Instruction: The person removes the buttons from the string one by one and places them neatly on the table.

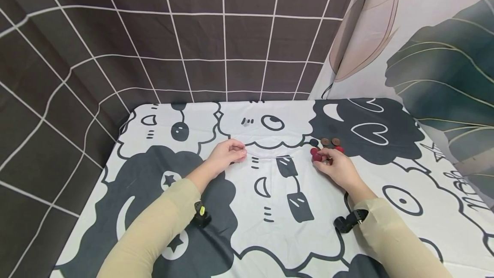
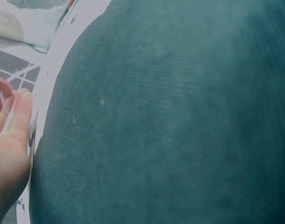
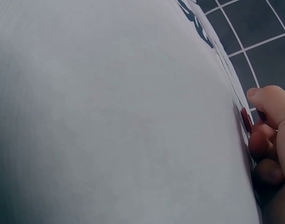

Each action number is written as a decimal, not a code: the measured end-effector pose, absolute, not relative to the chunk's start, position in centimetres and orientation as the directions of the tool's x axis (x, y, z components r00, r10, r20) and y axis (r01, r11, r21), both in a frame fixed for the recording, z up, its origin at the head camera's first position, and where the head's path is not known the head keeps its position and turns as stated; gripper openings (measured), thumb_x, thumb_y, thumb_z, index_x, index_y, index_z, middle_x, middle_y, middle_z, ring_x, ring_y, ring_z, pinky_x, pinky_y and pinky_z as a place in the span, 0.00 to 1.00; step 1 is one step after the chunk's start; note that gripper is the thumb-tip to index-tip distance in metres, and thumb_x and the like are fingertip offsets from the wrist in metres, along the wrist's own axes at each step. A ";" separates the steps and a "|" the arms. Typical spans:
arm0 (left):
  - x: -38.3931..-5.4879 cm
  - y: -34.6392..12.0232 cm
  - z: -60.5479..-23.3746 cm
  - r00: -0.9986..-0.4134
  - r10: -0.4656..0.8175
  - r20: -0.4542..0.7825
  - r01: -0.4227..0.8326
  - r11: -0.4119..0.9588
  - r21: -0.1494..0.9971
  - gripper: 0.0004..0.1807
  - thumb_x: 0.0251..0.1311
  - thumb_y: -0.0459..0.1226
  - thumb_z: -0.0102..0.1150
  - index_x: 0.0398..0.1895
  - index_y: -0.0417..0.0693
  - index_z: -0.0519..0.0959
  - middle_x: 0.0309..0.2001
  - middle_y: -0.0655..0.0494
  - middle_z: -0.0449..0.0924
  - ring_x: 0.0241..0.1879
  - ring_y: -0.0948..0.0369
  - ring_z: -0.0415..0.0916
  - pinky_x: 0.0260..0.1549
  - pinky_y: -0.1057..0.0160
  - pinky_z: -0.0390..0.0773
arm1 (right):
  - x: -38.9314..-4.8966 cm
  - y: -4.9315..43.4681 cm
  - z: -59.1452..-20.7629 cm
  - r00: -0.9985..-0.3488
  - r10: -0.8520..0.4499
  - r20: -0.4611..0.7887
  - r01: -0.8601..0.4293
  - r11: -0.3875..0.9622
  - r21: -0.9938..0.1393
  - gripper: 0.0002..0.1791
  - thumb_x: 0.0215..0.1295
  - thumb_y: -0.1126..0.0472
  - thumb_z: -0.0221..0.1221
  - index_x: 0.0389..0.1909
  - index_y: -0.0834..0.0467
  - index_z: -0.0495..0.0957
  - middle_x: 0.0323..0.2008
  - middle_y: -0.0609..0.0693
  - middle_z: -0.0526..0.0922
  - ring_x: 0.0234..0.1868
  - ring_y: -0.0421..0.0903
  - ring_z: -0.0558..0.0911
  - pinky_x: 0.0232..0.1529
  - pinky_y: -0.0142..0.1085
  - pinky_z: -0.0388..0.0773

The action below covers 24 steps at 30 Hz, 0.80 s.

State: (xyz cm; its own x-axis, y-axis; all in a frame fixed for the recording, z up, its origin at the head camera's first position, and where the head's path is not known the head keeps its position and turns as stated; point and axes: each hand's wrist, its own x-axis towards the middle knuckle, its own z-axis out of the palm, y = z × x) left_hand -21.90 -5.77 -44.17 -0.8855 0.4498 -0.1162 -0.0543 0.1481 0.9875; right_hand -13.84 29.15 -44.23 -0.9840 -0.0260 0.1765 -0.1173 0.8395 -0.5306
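Observation:
My left hand (image 1: 227, 154) is at the middle of the patterned cloth, pinching a thin white cord (image 2: 4, 102) between thumb and fingers. In the head view the cord runs faintly to the right over the cloth. Farther right, my right hand (image 1: 339, 168) pinches a dark red button-like disc (image 1: 317, 157) with thumb and forefinger. Another red disc (image 1: 313, 151) lies just beyond those fingertips, and one more (image 1: 339, 149) lies behind the knuckles. In the right wrist view a red disc (image 3: 246, 120) shows beside the fingers.
Beyond the right hand lie a dark blue disc (image 1: 314, 142) and two brown discs (image 1: 325, 141). The white and grey cartoon cloth (image 1: 278, 235) covers the surface. A dark gridded curtain (image 1: 200, 37) hangs along the back and left; a leaf-patterned curtain (image 1: 436, 63) hangs at right.

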 end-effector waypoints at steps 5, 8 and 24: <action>-22.0 -5.8 -44.0 -0.879 0.460 -0.123 -0.050 0.169 0.984 0.18 0.62 0.30 0.57 0.51 0.26 0.70 0.42 0.40 0.78 0.42 0.50 0.80 0.42 0.62 0.80 | -13.8 29.2 -44.3 -0.981 -0.035 0.189 -0.130 0.845 -0.518 0.16 0.54 0.58 0.65 0.42 0.61 0.78 0.27 0.50 0.75 0.28 0.45 0.71 0.29 0.38 0.67; -21.9 -5.8 -43.9 -0.880 0.458 -0.122 -0.047 0.171 0.984 0.18 0.61 0.30 0.57 0.51 0.27 0.71 0.42 0.41 0.78 0.41 0.52 0.80 0.42 0.63 0.80 | -13.8 29.2 -44.3 -0.981 -0.042 0.191 -0.136 0.849 -0.511 0.16 0.54 0.58 0.65 0.42 0.61 0.78 0.28 0.50 0.75 0.29 0.46 0.70 0.29 0.38 0.66; -21.4 -5.6 -43.6 -0.889 0.449 -0.092 -0.030 0.145 0.989 0.15 0.61 0.30 0.57 0.48 0.30 0.72 0.41 0.42 0.78 0.39 0.57 0.80 0.42 0.62 0.80 | -13.6 29.1 -44.1 -0.981 -0.040 0.188 -0.130 0.862 -0.491 0.14 0.55 0.58 0.65 0.41 0.60 0.78 0.29 0.51 0.72 0.30 0.46 0.69 0.30 0.39 0.66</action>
